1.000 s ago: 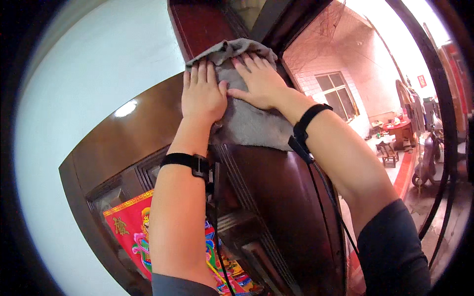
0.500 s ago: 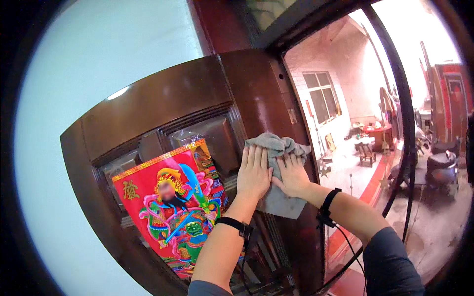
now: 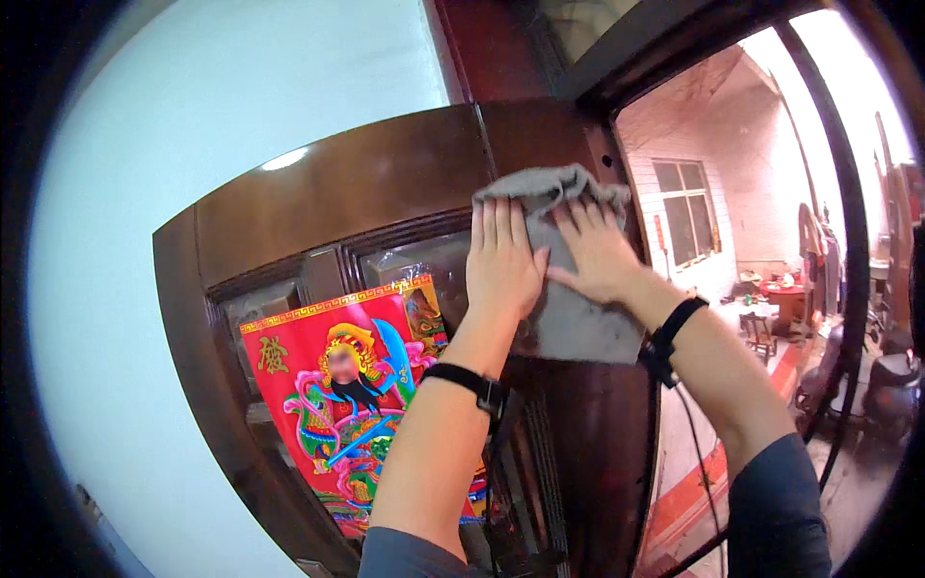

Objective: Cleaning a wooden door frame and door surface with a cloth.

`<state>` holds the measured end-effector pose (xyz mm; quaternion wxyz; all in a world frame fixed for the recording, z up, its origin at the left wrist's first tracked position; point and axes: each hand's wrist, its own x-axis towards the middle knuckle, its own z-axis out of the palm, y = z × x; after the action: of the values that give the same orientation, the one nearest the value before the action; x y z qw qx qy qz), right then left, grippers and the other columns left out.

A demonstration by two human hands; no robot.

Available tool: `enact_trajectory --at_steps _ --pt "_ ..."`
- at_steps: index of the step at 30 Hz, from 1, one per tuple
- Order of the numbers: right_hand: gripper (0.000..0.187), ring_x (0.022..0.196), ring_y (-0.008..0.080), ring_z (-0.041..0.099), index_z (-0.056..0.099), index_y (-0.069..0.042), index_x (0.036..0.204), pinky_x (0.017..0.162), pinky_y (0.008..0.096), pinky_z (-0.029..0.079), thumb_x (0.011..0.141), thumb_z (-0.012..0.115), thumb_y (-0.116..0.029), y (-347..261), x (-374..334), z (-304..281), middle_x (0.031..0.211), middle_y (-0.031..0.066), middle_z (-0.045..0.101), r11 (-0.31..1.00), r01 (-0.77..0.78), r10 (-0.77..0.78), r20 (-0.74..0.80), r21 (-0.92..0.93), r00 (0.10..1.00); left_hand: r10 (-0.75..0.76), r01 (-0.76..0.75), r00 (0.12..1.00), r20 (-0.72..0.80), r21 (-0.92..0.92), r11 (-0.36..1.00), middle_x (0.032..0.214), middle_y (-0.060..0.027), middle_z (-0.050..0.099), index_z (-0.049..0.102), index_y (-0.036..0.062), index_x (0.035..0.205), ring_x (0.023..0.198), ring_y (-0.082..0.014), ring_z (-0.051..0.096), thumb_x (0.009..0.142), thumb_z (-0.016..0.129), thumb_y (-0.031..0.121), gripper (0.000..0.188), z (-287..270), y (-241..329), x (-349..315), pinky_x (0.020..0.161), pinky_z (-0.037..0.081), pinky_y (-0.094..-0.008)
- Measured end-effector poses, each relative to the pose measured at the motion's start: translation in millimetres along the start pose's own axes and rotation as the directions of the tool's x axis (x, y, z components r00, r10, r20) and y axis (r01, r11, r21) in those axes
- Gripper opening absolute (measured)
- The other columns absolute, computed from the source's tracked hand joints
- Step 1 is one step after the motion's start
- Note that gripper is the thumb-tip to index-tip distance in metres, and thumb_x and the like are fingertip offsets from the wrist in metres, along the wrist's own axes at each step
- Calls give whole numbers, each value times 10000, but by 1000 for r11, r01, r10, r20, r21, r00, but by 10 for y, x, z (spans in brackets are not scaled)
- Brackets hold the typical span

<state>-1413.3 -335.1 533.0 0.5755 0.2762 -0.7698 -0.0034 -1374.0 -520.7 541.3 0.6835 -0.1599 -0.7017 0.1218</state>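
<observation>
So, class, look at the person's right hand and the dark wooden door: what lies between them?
The head view shows a grey cloth between the right hand and the door.

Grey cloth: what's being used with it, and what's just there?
In use:
- grey cloth
- left hand and right hand, both pressing the cloth
- brown door, behind the cloth

Just there:
- red poster
- window
- small chair

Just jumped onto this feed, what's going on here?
A person's left hand and right hand are pressing a grey cloth against a dark wooden door. The cloth is bunched along its top edge and spread smoother below the right hand. A colourful red poster is on the door, left of the cloth.
</observation>
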Motion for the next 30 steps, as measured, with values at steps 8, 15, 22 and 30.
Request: enact_trajectory --at_steps 8,15,22,30 --pt "939 1509 395 270 286 2 1587 1244 554 151 957 502 -660 118 546 -71 1599 247 337 994 33 -58 -251 -104 966 50 -36 995 -82 167 985 1601 -265 344 348 -77 1525 1520 -383 286 1007 521 512 803 -53 -344 495 1269 175 -502" --pt "877 1506 366 295 350 -17 1564 1249 547 155 968 499 -643 -391 704 -54 1573 215 389 984 157 -173 -274 -78 946 -41 59 996 -74 252 966 1597 -284 344 351 -91 1516 1531 -393 267 1011 517 504 797 -259 -683 173 1265 167 -523" --pt "867 1510 365 300 360 -19 1561 1253 542 158 975 485 -646 -1259 1015 -151 1578 213 399 972 220 -236 -262 -88 936 -57 64 998 -30 329 942 1602 -290 336 346 -89 1523 1541 -394 248 1030 477 492 773 -718 -1402 -230 1267 131 -537" --pt "884 1507 326 342 392 -14 1550 1250 549 177 970 457 -678 -2702 1485 -229 1596 198 409 959 280 -259 -243 55 935 -234 148 965 119 490 859 1613 -284 331 370 -75 1517 1542 -395 249 1061 403 488 725 -1509 -2522 -849 1262 93 -568"
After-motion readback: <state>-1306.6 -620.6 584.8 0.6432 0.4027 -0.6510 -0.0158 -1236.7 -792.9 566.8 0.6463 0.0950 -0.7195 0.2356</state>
